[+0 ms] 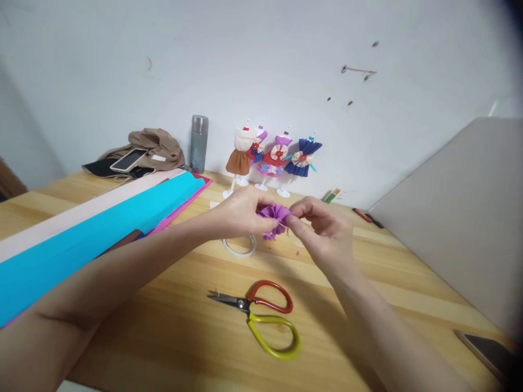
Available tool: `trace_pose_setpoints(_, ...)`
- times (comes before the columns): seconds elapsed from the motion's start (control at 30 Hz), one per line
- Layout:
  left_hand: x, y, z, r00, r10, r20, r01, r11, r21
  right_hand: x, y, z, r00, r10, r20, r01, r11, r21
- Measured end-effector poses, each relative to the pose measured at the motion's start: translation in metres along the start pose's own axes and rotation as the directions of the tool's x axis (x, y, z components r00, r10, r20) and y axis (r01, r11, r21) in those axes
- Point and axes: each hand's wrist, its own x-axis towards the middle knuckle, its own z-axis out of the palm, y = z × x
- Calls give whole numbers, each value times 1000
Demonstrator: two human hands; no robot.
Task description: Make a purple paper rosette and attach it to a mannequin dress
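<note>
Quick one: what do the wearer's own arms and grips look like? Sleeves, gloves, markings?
Left arm and right arm: bare where visible, no sleeves, watch or bracelet. Left grip and right grip: ungloved five-fingered hands, no rings discernible. No cables or clear markings.

A grey flask [199,149] (silver-topped) stands beside rumpled brown cloth [157,142] and a phone [128,160].

- can read no text, label, brand, number or sign anywhere
- can see a small white patch [158,158] on the brown cloth [157,140], too small to tell whether lettered
- can find a faint pale pattern [198,160] low on the grey flask [199,140], too blurred to make out as letters or picture
</note>
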Motion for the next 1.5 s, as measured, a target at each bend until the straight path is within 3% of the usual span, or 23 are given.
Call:
trace_pose_setpoints(0.27, 1, -2, 2, 998, -21, 60, 23, 999, -26, 0, -4, 1, 998, -59, -4, 58, 997, -52)
trace_pose_setpoints(0.47, 0, 3, -1, 998, -60, -16, 60, 998, 13, 2, -4, -1, 999, -48, 10, 48, 998, -41)
trace_pose_setpoints(0.6, -1, 4, -1, 997, -69, 22, 69, 998, 15, 1, -4, 0, 999, -48, 17, 49, 998, -37)
trace_pose_setpoints(0.7, 1, 1, -1, 996, -62, 62, 67, 995, -70, 0, -3, 1, 999, 33, -2, -33, 999, 1)
trace_pose_setpoints(0.8, 4, -5, -3, 998, -61, 25, 64, 976, -207, 0, -2, 2, 988, 143, -62, -135, 984, 117)
trace_pose_setpoints(0.97, 7, -9, -3, 984, -174, 39, 177, 937, -300, 0, -3, 8, 951, 264, -160, -207, 930, 305)
trace_pose_setpoints(1.07, 5, -7, -2, 976, -217, 21, 214, 936, -278, 0, -4, 11, 947, 299, -121, -241, 906, 348)
trace_pose_setpoints(1.2, 4, -2, -2, 985, -166, -36, 158, 973, -168, 0, -5, 10, 950, 309, -45, -271, 888, 371)
trace_pose_setpoints(1.5, -1, 2, -1, 996, -59, 65, 51, 992, 119, 1, -1, 9, 951, 308, 18, -295, 891, 346)
